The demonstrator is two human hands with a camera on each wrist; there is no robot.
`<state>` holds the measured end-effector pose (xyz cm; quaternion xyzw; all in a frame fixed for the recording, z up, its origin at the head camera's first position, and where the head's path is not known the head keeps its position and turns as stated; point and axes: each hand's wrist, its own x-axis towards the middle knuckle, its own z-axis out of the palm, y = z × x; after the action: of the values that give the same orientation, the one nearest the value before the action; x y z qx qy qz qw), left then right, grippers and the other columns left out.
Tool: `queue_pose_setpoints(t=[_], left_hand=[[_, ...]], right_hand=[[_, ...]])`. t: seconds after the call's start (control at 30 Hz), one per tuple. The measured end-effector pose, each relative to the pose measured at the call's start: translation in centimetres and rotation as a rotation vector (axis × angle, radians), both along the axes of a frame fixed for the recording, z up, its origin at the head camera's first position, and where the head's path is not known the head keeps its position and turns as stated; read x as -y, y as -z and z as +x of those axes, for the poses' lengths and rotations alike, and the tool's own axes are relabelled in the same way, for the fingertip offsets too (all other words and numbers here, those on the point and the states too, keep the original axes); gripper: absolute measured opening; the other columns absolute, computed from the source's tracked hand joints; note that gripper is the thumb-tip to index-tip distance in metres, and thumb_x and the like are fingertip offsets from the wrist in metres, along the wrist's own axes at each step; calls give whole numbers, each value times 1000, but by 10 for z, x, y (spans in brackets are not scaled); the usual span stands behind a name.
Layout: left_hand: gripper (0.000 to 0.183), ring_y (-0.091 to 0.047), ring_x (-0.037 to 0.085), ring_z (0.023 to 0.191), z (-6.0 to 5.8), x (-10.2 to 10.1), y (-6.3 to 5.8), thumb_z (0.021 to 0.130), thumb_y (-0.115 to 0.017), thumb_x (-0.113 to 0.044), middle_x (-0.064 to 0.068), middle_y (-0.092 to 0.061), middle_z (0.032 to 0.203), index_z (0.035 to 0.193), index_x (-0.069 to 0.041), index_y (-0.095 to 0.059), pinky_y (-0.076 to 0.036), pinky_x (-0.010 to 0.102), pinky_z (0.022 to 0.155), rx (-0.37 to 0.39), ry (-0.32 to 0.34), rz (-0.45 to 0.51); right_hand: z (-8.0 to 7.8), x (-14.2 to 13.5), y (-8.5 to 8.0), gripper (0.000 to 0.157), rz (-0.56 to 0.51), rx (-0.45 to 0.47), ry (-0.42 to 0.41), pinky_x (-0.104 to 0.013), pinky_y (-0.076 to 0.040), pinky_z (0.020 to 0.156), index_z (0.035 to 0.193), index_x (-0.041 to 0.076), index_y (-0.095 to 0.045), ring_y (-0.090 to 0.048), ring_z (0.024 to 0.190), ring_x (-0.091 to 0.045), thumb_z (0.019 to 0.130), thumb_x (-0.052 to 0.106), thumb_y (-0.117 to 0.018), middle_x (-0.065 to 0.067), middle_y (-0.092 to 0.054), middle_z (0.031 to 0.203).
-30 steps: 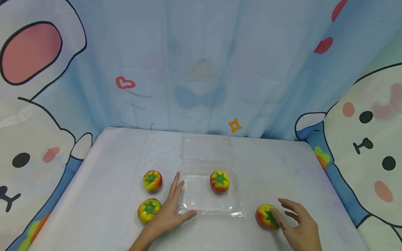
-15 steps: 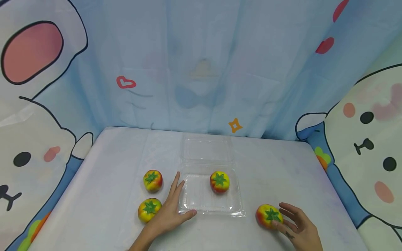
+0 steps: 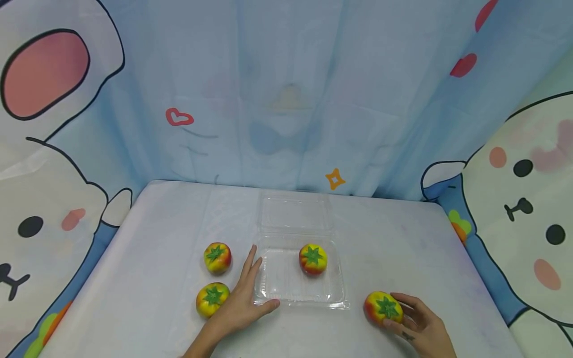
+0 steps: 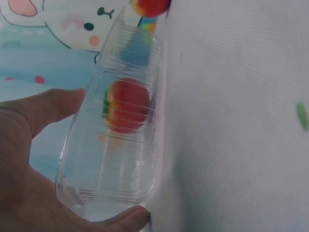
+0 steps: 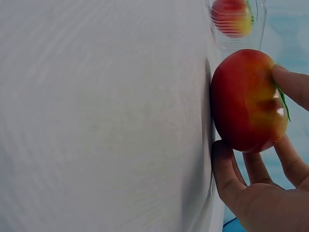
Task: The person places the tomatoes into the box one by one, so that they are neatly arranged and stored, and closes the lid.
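A clear plastic clamshell box (image 3: 286,293) lies with its lid (image 3: 294,213) folded back. One red-and-yellow toy fruit with a green star-shaped top (image 3: 313,258) sits inside, right of centre. My left hand (image 3: 241,302) rests at the box's left side, fingers spread and fairly straight; the left wrist view puts the thumb (image 4: 60,105) at the rim. To the right of the box, my right hand (image 3: 423,323) holds another such fruit (image 3: 379,306). In the right wrist view, the thumb (image 5: 293,83) is on its leafy top and the curled fingers (image 5: 226,166) are against its side, low by the cloth.
Two more matching fruits stand left of the box, one farther back (image 3: 218,258) and one nearer (image 3: 210,300) beside my left wrist. White cloth covers the table (image 3: 147,278). A blue cartoon curtain (image 3: 286,99) hangs behind its far edge.
My right hand has shifted from the fruit's top to its right side and closed its fingers and thumb on it. The left hand and box have stayed put.
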<state>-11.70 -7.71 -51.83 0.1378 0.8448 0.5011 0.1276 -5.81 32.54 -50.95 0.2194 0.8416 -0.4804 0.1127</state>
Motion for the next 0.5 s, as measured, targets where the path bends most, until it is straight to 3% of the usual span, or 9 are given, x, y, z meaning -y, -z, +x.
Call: queue_pose_setpoints(t=[0.2,0.5], left_hand=[[108,-12,43,166,0,0,1,90,-82,-44,-8,17,180,170,-8,-18,-32,72,123,-5,5,11],[109,-12,42,167,0,-1,0,89,-82,-43,-8,18,179,170,-10,-17,-32,70,124,6,3,18]], right_hand=[[-1,0,1,88,-3,1,-17,-27,-60,103,155,6,-44,-51,145,-45,85,31,-90,-23,-45,162],[-1,-2,4,85,12,-2,-17,-22,-61,99,154,6,-46,-57,140,-40,86,31,-90,-22,-47,161]])
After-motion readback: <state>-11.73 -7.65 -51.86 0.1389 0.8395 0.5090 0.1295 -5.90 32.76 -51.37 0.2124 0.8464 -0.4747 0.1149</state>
